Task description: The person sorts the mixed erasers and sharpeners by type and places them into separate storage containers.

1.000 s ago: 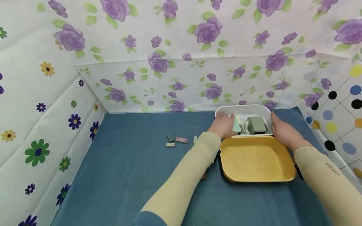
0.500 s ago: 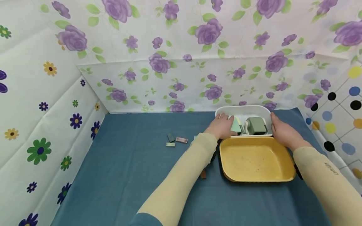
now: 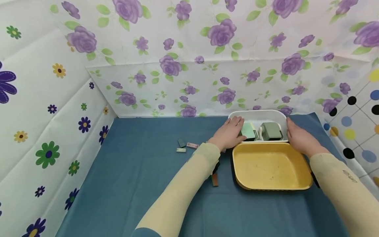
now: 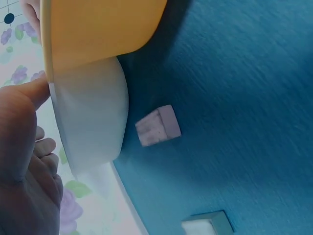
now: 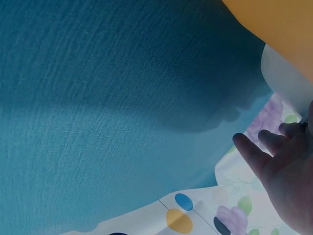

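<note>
White bin [image 3: 257,116] between my left grip [image 3: 229,133] and right grip [image 3: 302,138], both straight-fingered; yellow tray [image 3: 272,166] just in front.

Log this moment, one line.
left hand: at left end of white tray | right hand: at right end | green object: inside | yellow tray: in front

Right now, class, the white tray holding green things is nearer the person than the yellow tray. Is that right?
Not nearer but farther: the head view shows the white tray holding green things beyond the yellow tray.
</note>
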Available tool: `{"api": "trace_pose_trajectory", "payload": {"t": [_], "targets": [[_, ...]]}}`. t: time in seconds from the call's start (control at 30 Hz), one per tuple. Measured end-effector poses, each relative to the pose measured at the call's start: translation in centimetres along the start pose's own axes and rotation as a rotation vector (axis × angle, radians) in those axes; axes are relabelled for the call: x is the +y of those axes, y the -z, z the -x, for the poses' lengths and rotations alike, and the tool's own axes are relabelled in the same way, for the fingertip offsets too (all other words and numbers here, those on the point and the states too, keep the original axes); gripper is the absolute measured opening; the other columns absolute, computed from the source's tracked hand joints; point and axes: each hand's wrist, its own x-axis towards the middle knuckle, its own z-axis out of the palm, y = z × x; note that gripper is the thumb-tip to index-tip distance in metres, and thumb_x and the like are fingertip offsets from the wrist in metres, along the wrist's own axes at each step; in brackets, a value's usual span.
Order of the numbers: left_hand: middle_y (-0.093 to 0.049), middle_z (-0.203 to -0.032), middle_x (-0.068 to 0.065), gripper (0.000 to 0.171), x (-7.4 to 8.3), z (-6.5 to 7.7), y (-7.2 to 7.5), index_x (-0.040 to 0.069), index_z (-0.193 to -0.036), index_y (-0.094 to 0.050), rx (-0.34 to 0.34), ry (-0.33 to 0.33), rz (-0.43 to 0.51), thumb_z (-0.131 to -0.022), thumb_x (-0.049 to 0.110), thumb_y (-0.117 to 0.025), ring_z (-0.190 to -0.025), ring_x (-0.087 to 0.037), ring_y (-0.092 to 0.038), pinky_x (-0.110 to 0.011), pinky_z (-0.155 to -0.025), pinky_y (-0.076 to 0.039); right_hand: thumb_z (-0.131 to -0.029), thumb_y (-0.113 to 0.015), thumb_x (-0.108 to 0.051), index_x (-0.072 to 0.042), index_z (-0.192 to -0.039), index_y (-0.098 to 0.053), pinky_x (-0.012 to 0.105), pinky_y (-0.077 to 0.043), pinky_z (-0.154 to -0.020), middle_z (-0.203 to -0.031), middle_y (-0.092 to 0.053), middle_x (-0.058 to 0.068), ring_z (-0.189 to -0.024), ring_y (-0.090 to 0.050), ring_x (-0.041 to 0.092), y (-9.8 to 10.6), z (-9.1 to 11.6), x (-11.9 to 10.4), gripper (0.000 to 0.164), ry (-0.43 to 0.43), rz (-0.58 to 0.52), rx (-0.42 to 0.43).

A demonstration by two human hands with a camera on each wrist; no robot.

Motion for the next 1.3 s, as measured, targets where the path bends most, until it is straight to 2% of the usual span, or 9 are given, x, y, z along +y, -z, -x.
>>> {"api": "trace_pose_trajectory", "payload": {"t": [0.2,0.37,0.63,0.83,1.0,1.3], "targets": [[-0.017,-0.179,-0.008,0.079,-0.6,0.5,0.6,0.01,-0.172,-0.019,0.032,-0.005,0.007,-0.113,0.052,-0.049,-0.165,-0.022,-0.009,-0.036,-0.133,-0.005,-0.117,-0.019,-0.025,0.009,-0.164,0.013,0.072,-0.014,-0.123,-0.169,0.002,0.038,-0.154,-0.011,0.061,0.7,-0.2,-0.2,0.067,0.003,-0.005,0.0],[-0.018,-0.178,-0.009,0.079,-1.0,2.0,0.4,0.008,-0.172,-0.02,0.058,-0.029,0.058,-0.113,0.048,-0.053,-0.165,-0.023,-0.01,-0.036,-0.132,-0.005,-0.118,-0.019,-0.028,0.009,-0.165,0.012,0.073,-0.014,-0.122,-0.169,-0.001,0.039,-0.153,-0.012,0.062,0.3,0.2,-0.4,0.067,-0.001,-0.024,-0.005],[-0.014,-0.179,-0.008,0.078,-2.8,5.5,0.0,0.009,-0.172,-0.017,0.072,-0.098,0.145,-0.113,0.045,-0.053,-0.165,-0.02,-0.005,-0.029,-0.13,0.003,-0.118,-0.019,-0.028,0.009,-0.164,0.013,0.073,-0.013,-0.122,-0.168,-0.001,0.041,-0.153,-0.011,0.062,-0.3,0.4,-0.2,0.068,0.003,-0.014,-0.007],[-0.013,-0.179,-0.007,0.075,-4.7,8.6,0.0,0.008,-0.172,-0.018,0.084,-0.113,0.205,-0.114,0.04,-0.054,-0.165,-0.018,-0.005,-0.028,-0.13,0.0,-0.118,-0.018,-0.029,0.01,-0.164,0.014,0.074,-0.014,-0.122,-0.168,0.001,0.041,-0.152,-0.01,0.063,0.0,0.3,-0.3,0.068,0.009,-0.022,-0.01],[-0.014,-0.179,-0.006,0.076,-6.3,11.5,-0.4,0.009,-0.172,-0.019,0.093,-0.084,0.221,-0.113,0.038,-0.057,-0.165,-0.018,-0.007,-0.03,-0.131,-0.004,-0.117,-0.018,-0.029,0.01,-0.164,0.014,0.073,-0.013,-0.122,-0.168,0.003,0.04,-0.153,-0.009,0.063,0.0,0.4,-0.2,0.068,0.014,-0.02,-0.013],[-0.017,-0.179,-0.009,0.075,-9.0,15.3,-1.1,0.009,-0.172,-0.02,0.114,-0.046,0.302,-0.113,0.035,-0.059,-0.165,-0.02,-0.009,-0.034,-0.132,-0.008,-0.118,-0.016,-0.032,0.008,-0.164,0.016,0.075,-0.011,-0.121,-0.168,0.003,0.041,-0.152,-0.008,0.063,-0.3,0.3,0.0,0.069,-0.006,-0.04,-0.022]]}}
